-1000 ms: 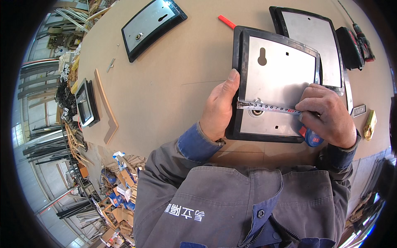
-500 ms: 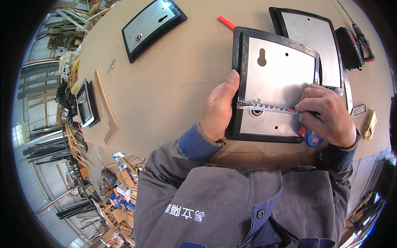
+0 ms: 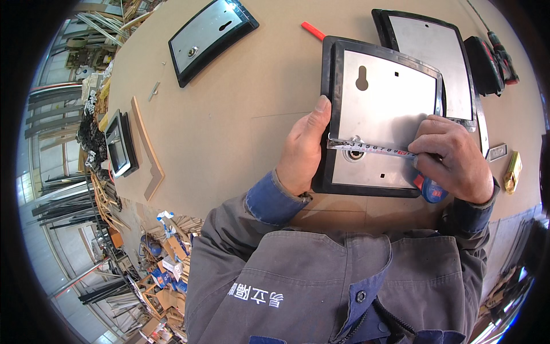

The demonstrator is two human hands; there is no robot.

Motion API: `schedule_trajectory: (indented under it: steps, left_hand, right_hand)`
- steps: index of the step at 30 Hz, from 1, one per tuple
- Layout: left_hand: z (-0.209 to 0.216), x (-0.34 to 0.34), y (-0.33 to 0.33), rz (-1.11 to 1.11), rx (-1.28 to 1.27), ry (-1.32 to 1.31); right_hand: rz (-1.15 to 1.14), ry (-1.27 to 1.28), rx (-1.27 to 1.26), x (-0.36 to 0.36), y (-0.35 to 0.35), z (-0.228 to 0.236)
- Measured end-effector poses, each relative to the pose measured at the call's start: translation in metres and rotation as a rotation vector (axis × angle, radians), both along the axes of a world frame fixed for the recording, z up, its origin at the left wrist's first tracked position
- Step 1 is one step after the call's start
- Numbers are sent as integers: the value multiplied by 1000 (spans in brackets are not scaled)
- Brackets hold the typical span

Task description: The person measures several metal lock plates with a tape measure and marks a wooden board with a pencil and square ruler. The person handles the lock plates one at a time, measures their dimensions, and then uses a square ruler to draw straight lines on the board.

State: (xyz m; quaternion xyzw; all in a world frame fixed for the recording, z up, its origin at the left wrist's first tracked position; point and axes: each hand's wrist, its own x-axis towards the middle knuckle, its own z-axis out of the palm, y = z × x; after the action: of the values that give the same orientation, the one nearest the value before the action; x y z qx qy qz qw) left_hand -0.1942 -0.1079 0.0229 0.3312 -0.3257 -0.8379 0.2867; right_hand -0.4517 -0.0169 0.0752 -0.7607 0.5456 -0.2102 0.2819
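We've got a big brown tabletop (image 3: 212, 135) across mid-frame, w/ racks of long bar stock (image 3: 63, 212) down the L edge & a heap of cardboard boxes (image 3: 169, 295) lower L. On the table: a 3rd panel (image 3: 209, 34) upper L, an L-shaped wood strip (image 3: 146, 152) & small framed unit (image 3: 118, 146) at L, a red stick (image 3: 313, 31) top centre, a drill (image 3: 504, 63) upper R, a yellow box (image 3: 511, 173) far R.

Both our forearms come up from the bottom, grey sleeves, blue cuffs (image 3: 272, 200). Our L hand (image 3: 303, 146) grips the panel (image 3: 387, 106) by its L edge, thumb pointing up along the frame, other fingers hidden. Our R hand (image 3: 450, 157) is closed on the tape measure (image 3: 372, 149), fingers curled at the panel's R side, blue/red case (image 3: 433, 190) just below.

Panel sits R of centre, overlapping a 2nd panel (image 3: 432, 63) upper R. It's a silver plate in a black frame, w/ 1 keyhole-shaped slot (image 3: 361, 78) upper L, 2 small sq. holes & 1 round lock fitting (image 3: 356, 155) lower L. Tape blade runs across the plate, partly covering the fitting.
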Motion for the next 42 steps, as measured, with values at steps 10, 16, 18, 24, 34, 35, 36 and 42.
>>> schedule_trajectory:
  steps: [10,16,18,24,34,35,36,42]
  left_hand:
    - [2,-1,0,-2,5,6]
    - [0,0,0,-14,-1,3]
    - [0,-1,1,6,11,-2]
    - [-2,0,0,7,7,-1]
    - [-2,0,0,4,5,1]
    - [-2,0,0,4,7,2]
    - [-2,1,0,1,4,-3]
    - [-2,0,0,11,-7,-9]
  right_hand:
    - [-10,-7,14,0,0,1]
    - [-12,-7,15,0,0,1]
    - [-8,-5,15,0,0,0]
    - [-7,-9,17,0,0,0]
    - [-7,-5,14,0,0,-1]
    - [-8,-8,13,0,0,0]
    - [-8,-10,11,0,0,0]
    - [-3,-6,14,0,0,1]
